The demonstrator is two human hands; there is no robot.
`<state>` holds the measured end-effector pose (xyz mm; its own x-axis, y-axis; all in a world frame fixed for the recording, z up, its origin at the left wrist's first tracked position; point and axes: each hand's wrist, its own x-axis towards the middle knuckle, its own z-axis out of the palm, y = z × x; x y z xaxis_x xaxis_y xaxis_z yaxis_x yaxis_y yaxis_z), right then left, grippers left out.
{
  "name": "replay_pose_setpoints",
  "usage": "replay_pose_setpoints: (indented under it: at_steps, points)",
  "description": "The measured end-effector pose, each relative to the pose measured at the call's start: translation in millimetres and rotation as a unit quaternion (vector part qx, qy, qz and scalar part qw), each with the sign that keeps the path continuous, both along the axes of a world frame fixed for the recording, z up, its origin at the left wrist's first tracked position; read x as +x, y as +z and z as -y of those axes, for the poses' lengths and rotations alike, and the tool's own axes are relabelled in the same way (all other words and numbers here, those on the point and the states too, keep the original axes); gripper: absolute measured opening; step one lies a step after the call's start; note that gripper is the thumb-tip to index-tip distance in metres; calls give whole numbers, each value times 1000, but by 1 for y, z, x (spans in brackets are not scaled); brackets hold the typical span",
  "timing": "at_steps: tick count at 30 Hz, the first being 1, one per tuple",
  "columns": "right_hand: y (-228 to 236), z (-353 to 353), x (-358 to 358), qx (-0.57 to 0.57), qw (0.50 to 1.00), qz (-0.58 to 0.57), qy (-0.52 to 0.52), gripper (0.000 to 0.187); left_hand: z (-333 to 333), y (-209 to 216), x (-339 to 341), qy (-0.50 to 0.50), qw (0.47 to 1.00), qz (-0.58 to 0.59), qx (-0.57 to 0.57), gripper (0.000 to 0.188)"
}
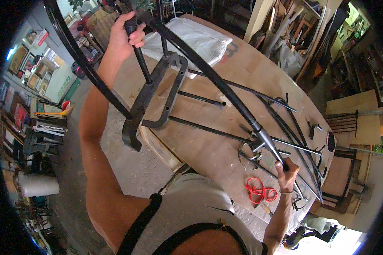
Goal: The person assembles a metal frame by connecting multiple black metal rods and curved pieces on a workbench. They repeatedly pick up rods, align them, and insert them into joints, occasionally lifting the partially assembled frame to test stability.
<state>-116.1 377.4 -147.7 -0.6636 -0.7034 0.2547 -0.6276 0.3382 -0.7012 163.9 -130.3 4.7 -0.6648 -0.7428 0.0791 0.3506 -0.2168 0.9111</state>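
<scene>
Leaning timber scraps (300,38) crowd the far right of a workshop as you stand at a brown-topped table (200,148), a black metal frame (149,92) before you at its left end. Your left hand (130,34), at the far left, is wrapped around a black post (141,62) of that frame. Your right hand (288,173), well apart at the near right, is closed on the end of a long black tube (208,71), just past its silver sleeve (267,143); the tube slants between your hands. Whether the frame touches the table is hard to judge from this angle. Loose black rods (212,129) lie across the surface, with red cord (264,193) looped at the near right and white bubble wrap (208,40) at the far side.
</scene>
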Motion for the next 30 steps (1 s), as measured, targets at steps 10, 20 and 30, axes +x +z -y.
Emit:
replay_pose_setpoints:
  at_steps: [10,20,30]
  points:
    - [23,-10,-15,59,994,-86,10,56,-6,8,4,-51,997,-57,27,44]
    - [106,-43,-55,81,919,-384,-51,56,-18,16,-4,-53,994,63,-76,42]
    - [115,-55,-78,243,952,139,126,58,-45,19,-11,-55,994,59,-71,40]
